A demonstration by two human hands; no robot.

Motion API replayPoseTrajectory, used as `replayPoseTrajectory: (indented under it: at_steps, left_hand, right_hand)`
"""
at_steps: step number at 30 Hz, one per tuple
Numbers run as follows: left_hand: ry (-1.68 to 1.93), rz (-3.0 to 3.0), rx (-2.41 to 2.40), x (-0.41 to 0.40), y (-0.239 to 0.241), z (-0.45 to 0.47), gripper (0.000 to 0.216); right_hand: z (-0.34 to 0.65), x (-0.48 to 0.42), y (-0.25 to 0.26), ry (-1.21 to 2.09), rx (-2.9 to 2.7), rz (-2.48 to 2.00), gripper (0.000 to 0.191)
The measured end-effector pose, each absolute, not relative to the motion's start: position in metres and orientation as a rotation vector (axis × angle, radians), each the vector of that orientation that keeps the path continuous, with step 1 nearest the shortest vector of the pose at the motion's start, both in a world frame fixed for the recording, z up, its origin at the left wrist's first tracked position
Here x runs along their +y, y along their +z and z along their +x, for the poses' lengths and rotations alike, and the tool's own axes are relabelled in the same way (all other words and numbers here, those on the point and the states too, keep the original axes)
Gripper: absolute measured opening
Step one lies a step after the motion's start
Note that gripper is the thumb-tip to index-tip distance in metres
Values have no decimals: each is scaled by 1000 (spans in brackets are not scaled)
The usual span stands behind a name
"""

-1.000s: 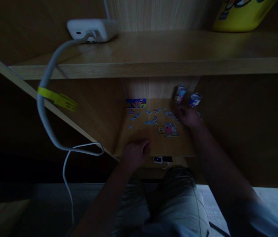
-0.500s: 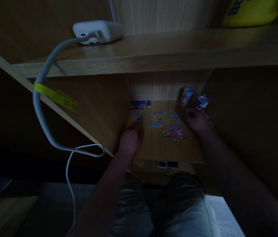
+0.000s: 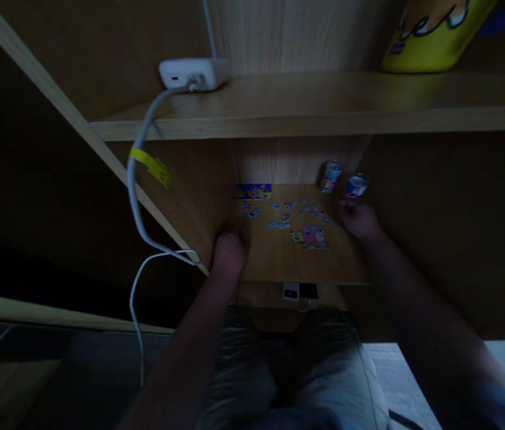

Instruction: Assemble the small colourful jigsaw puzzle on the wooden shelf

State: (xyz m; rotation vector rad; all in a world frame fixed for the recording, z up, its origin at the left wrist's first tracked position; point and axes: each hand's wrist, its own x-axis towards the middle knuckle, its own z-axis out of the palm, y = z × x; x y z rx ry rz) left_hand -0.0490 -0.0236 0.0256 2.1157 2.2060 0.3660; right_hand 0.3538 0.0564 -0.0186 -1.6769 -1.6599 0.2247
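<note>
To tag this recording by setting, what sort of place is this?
Probably a home or dormitory shelving unit: a light-brown wooden shelf bears a white, rounded box with a grey cable, and small, flat blue jigsaw pieces lie on the light-brown wooden surface below.

Left hand moved: was above the shelf's front edge a second ago, now farther in, right beside the cabinet's left side panel. Lone jigsaw piece lying there earlier is out of sight, hand's over that spot; can't tell if it's gripped. Right hand slid a little right, off the loose jigsaw pieces, fingers now just in front of the right-hand printed cylinder. Wearer's head shifted too: pale wood edge now shows lower left.
</note>
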Motion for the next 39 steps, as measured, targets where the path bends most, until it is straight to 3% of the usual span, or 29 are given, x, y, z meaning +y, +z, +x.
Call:
replayPoseTrajectory:
  at_steps: [11,20,26,33,39]
  left_hand:
    - [344,2152,2184,-30,26,-52,37]
    - [379,2073,2109,4,30,-52,31]
    - [576,2049,1762,35,23,-51,9]
    - [613,2047,1134,55,20,-17,5]
    - [811,1832,1028,51,8,0,11]
  right_hand:
    - [357,63,-27,260,-1696,-1656,45]
    - [343,71,-15,149,-1921,-1810,37]
    - [327,71,-3,-23,-2097,-1922,37]
    - [330,73,-4,-13,-2106,-1873,36]
    - [333,77,-2,58,-2054,-1831,38]
